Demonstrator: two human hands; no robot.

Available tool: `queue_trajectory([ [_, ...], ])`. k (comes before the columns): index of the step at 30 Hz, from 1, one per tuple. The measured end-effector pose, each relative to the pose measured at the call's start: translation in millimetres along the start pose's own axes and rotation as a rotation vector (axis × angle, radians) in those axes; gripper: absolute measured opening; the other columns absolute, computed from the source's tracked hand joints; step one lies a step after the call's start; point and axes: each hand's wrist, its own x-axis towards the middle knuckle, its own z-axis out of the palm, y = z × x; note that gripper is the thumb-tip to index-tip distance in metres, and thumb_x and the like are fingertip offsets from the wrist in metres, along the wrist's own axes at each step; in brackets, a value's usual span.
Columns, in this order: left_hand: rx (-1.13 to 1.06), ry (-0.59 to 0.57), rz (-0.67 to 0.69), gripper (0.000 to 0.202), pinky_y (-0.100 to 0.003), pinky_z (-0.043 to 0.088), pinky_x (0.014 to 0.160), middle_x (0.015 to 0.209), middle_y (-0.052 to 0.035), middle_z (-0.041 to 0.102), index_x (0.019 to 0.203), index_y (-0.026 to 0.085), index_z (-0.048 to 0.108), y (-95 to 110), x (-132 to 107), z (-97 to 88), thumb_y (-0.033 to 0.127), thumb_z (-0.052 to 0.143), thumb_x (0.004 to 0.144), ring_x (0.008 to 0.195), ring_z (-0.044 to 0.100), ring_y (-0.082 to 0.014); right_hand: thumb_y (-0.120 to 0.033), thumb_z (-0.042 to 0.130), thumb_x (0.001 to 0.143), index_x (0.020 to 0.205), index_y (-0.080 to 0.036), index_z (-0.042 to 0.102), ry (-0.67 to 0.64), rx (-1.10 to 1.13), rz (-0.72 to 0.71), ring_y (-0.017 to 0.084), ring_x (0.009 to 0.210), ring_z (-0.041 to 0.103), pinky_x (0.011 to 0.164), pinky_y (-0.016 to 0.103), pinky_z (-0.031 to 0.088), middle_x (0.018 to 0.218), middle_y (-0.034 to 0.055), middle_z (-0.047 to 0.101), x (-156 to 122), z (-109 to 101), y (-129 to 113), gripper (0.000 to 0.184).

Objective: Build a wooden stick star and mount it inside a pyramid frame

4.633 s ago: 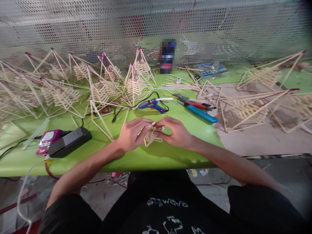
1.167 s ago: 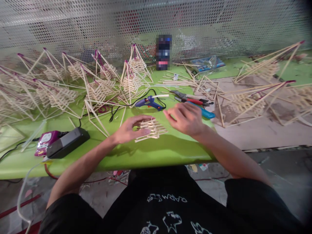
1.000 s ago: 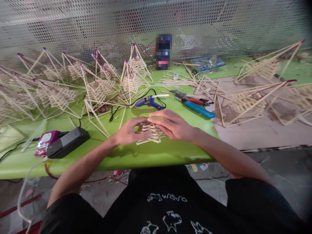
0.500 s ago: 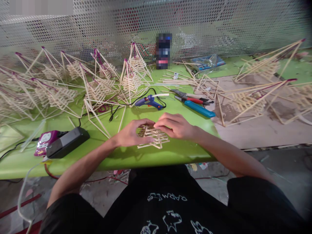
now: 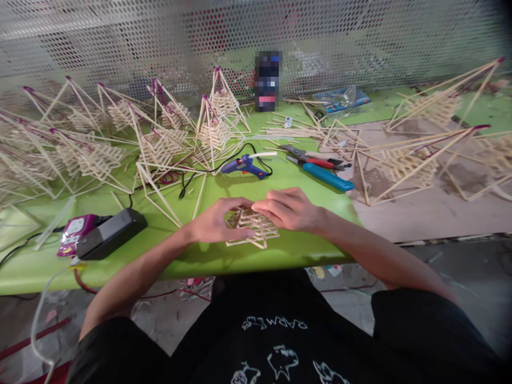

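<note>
Slatted wooden lattice, left fingers curled around

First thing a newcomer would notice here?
Probably the purple-tipped pyramid frames of pale wooden sticks crowding the left side of the glossy green table. Next, front centre: the left hand around a small tiered lattice of pale sticks, the right hand at its top. Behind them lies a blue plastic glue gun.

One head-worn camera looks forward and down from above the near side of the green table, close in, facing the perforated screen behind it.
</note>
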Motion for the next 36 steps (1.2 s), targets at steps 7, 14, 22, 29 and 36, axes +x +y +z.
queue_trajectory([
  [7, 0.073, 0.014, 0.015, 0.049, -0.031, 0.055, 0.078, 0.103, -0.0081, 0.074, 0.118, 0.013, 0.067, 5, 0, 2.8, 0.036, 0.081, 0.078, 0.086, 0.068, -0.0186, -0.017, 0.060, 0.099, 0.111, -0.015, 0.060, 0.043, -0.042, -0.017, 0.010, 0.066, 0.054, 0.058, 0.026, 0.045, 0.081, -0.0011, 0.064, 2, -1, 0, 0.012],
  [14, 0.145, 0.055, 0.060, 0.049, -0.033, 0.058, 0.075, 0.107, -0.0113, 0.074, 0.117, 0.012, 0.068, 9, -1, 8.8, 0.038, 0.079, 0.078, 0.086, 0.070, -0.0207, -0.015, 0.064, 0.096, 0.110, -0.014, 0.062, 0.100, -0.050, -0.033, 0.009, 0.067, 0.056, 0.062, 0.026, 0.047, 0.082, -0.0016, 0.067, 3, -1, -2, 0.014],
  [22, 0.229, 0.109, 0.172, 0.058, -0.045, 0.055, 0.103, 0.124, -0.0138, 0.070, 0.127, 0.014, 0.062, 3, 0, 11.7, 0.034, 0.080, 0.075, 0.113, 0.068, -0.0269, -0.018, 0.065, 0.096, 0.110, -0.014, 0.060, 0.051, -0.064, -0.021, 0.010, 0.062, 0.048, 0.060, 0.026, 0.044, 0.076, -0.0026, 0.062, -1, 3, -1, 0.016],
  [29, 0.230, 0.084, 0.161, 0.058, -0.043, 0.054, 0.102, 0.127, -0.0133, 0.067, 0.130, 0.015, 0.056, -1, 2, 16.7, 0.029, 0.077, 0.077, 0.115, 0.066, -0.0259, -0.013, 0.059, 0.096, 0.112, -0.015, 0.061, 0.009, -0.105, -0.065, 0.011, 0.067, 0.050, 0.063, 0.026, 0.045, 0.082, -0.0009, 0.062, -4, 4, 0, 0.017],
  [36, 0.164, 0.069, 0.117, 0.056, -0.039, 0.056, 0.081, 0.111, -0.0128, 0.068, 0.126, 0.013, 0.054, 0, 1, 16.3, 0.040, 0.074, 0.082, 0.091, 0.067, -0.0227, -0.019, 0.062, 0.097, 0.115, -0.013, 0.059, 0.012, -0.080, -0.015, 0.012, 0.064, 0.051, 0.060, 0.027, 0.045, 0.079, -0.0010, 0.062, -1, 4, 3, 0.019],
])
